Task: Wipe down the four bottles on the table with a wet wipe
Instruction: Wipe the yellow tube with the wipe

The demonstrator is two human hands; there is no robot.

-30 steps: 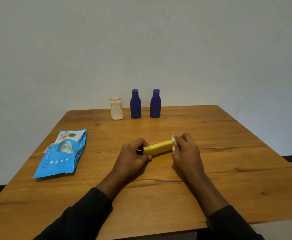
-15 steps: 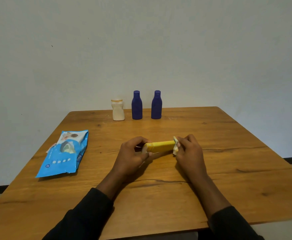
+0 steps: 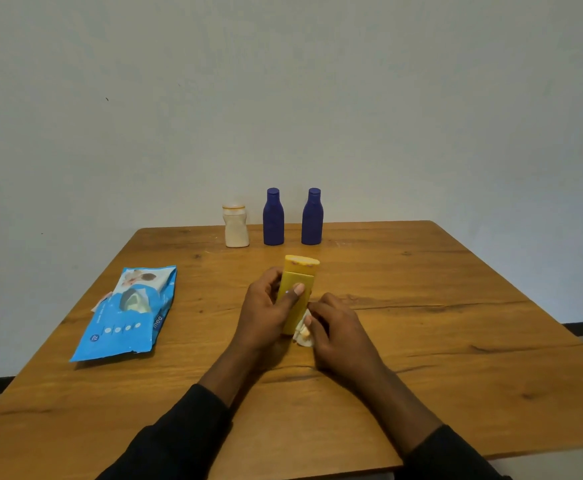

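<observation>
Yellow bottle (image 3: pixel 298 282) stood on end in my left hand (image 3: pixel 266 317), wet wipe (image 3: pixel 303 336) at its base.

My left fingers curl round the bottle, thumb across its front, over the middle of the table (image 3: pixel 456 323). My right hand (image 3: pixel 342 334) bunches the crumpled wipe against the bottle's lower end (whether that end touches the wood, I cannot tell). The cream bottle (image 3: pixel 236 226), first blue bottle (image 3: pixel 273 218) and second blue bottle (image 3: pixel 312 218) stand along the far edge.
</observation>
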